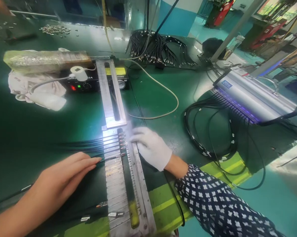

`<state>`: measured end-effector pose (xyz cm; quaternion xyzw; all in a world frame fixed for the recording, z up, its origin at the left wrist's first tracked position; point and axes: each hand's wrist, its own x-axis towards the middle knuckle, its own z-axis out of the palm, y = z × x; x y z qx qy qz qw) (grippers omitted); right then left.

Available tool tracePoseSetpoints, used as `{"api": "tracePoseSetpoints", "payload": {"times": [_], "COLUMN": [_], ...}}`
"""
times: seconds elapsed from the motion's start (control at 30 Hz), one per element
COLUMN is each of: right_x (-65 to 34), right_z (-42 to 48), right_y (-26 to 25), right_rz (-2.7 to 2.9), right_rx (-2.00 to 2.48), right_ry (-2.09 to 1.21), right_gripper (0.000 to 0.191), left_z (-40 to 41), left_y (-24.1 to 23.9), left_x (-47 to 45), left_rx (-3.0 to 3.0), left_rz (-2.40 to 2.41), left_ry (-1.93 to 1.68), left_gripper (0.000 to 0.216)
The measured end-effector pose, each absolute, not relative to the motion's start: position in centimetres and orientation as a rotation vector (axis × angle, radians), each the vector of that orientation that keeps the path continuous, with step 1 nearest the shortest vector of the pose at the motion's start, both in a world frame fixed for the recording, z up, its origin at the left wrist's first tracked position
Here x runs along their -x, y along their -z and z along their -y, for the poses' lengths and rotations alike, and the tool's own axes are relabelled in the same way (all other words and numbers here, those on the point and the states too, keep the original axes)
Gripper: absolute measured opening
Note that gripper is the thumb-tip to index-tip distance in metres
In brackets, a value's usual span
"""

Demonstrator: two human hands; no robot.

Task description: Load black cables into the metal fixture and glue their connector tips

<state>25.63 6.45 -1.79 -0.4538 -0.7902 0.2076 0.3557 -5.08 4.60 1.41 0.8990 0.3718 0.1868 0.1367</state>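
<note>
A long metal slotted fixture (119, 184) runs away from me down the middle of the green bench. Several thin black cables (84, 144) lie across its slots from the left, their metal tips at the dark centre strip. My bare left hand (62, 179) lies flat beside the fixture, fingertips pinching one black cable (109, 159) that reaches into a slot. My right hand (150, 148), in a white glove, rests on the fixture's right rail with fingers curled against it; I cannot make out anything held in it.
A black control box (89, 84) with lit indicators sits behind the fixture, with a white cloth (22, 85) at its left. A silver lamp unit (252, 95) glowing violet stands right. Coiled black cables (212, 138) and a bundle (158, 49) lie beyond. Loose ferrules (114, 214) lie near me.
</note>
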Motion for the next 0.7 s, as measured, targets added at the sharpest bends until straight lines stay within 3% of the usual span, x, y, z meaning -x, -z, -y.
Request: {"api": "tracePoseSetpoints", "payload": {"times": [0.3, 0.7], "right_x": [-25.5, -26.0], "right_z": [-6.5, -6.7], "right_y": [1.6, 0.8], "right_rz": [2.015, 2.303], "right_rx": [1.215, 1.019], "right_ry": [-0.598, -0.582], "right_gripper": [0.032, 0.028], "left_z": [-6.7, -5.9], "left_y": [-1.6, -0.3], "left_x": [4.3, 4.4], "left_rx": [-2.665, -2.728], "left_rz": [-0.900, -0.933], "left_ry": [-0.303, -0.378], "left_gripper": [0.048, 0.042]}}
